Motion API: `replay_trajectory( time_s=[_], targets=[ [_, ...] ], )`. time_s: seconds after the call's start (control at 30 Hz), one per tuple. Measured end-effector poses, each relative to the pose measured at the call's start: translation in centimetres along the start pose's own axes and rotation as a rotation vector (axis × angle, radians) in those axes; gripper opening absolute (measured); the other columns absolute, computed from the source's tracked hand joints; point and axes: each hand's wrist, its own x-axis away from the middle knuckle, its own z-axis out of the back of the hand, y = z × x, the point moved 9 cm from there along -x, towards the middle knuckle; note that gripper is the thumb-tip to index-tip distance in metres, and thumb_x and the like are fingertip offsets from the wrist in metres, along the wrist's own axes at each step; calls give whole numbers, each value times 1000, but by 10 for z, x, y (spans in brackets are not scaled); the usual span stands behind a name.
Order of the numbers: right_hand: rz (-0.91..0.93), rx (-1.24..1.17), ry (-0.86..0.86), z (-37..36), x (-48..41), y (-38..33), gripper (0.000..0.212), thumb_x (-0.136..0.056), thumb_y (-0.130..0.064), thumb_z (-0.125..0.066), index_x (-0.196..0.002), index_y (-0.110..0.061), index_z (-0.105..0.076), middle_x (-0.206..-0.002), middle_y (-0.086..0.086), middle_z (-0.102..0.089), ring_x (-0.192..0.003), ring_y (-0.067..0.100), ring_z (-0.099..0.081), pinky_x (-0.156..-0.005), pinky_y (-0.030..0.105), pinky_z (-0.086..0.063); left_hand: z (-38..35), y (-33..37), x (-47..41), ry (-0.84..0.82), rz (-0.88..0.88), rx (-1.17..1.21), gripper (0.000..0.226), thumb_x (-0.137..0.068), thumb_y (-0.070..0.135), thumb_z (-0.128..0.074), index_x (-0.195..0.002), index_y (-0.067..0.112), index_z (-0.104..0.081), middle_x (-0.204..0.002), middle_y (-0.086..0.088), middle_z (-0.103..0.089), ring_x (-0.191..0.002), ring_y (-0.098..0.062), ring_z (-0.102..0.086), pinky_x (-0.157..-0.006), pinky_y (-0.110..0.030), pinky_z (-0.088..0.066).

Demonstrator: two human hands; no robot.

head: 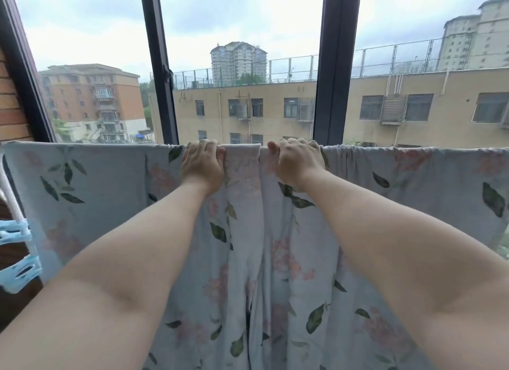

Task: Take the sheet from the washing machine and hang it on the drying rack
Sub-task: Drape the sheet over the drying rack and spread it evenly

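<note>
Left grip (pixel 202 163) is curled over the top fold of the sheet (pixel 96 182). From my feed I see its fingers hooked over the far side and its thumb lying against the near face of the cloth. Right grip (pixel 298 163) sits just beside it at the same height, closed on the same fold, knuckles towards me and thumb sticking out to the left. A narrow bunched band of fabric stands between the two grips, and both bare forearms reach up to them from the bottom corners of my view.

The sheet is pale blue-grey, printed with pink flowers and dark green leaves. It is draped over a horizontal line that runs almost the full width of the view and hangs down out of sight at the bottom. To the left it lies fairly flat. Below and between the grips it falls in long vertical folds, and to the right of the right grip its top edge is gathered into small puckers. I cannot see the bar under the cloth. Of the drying rack (pixel 6 182), only a white tube shows at the far left edge, with light blue clips (pixel 18 269) on it lower down.

Behind the sheet stand dark window frames (pixel 334 66). A brick wall (pixel 11 108) is at the left, and outside are apartment blocks (pixel 93 99) under a cloudy sky.
</note>
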Motion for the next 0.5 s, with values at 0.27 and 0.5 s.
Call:
replay_trajectory(
  time_s=[0.27,0.5],
  targets=[
    [-84,77,62,20,20,61,62,-105,-50,-12,-107,-19,-66,-111,7,-67,-109,29,-55,-97,43,-34,11,-36,-6,26,53,1,45,-104,39,-24,-119,15,-58,-126,-11,-57,-120,-30,-44,-112,-43,-30],
    [-139,124,86,32,27,89,59,-106,-42,-16,-106,-14,-67,-110,13,-69,-110,32,-57,-101,44,-35,22,-51,-10,9,97,4,43,-104,35,-26,-114,12,-61,-120,-13,-59,-115,-32,-49,-106,-44,-36]
  ],
)
